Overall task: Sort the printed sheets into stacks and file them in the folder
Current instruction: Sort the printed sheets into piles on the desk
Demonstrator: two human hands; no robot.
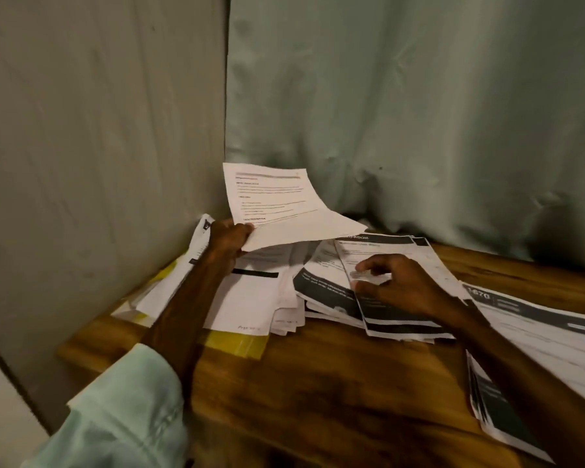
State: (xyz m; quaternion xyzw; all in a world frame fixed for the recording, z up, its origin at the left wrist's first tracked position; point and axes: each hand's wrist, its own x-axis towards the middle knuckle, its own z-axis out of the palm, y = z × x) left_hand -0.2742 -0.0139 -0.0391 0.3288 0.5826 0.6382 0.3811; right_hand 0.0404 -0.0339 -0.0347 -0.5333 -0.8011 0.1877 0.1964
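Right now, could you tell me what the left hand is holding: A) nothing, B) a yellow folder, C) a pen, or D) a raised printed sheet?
D: the left hand grips a corner of a white printed sheet lifted above the piles; the yellow folder lies flat beneath them.

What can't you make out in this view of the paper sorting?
Head view:
1. Lifted sheet in the left hand: print too blurred to read.
2. Yellow folder: mostly hidden under the white stack.
3. Rightmost stack: cut off by the frame's right edge.
4. Right hand on the dark-banded sheets: fingertips blurred, grip unclear.
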